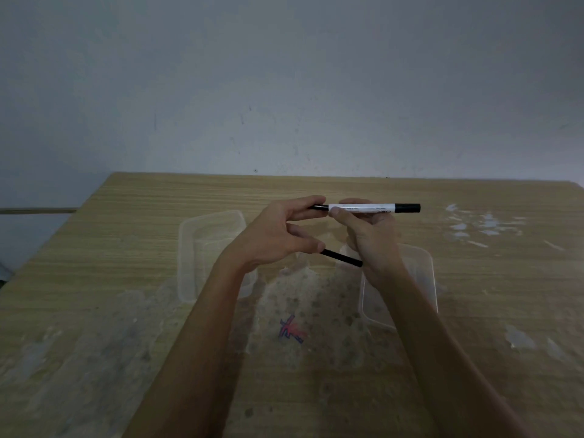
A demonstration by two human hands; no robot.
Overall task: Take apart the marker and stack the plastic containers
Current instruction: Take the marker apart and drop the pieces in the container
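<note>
Both hands (322, 235) around raised marker (363, 208).

A plain, dim workroom: a worn, stained wood-grain counter (316, 191) fills the lower frame, against a bare scuffed wall (284, 74) above.

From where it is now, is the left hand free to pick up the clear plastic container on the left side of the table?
Probably not yet. The left hand is pinching the end of the white marker with black ends and holds a thin black stick. The clear plastic container sits open just below it.
</note>
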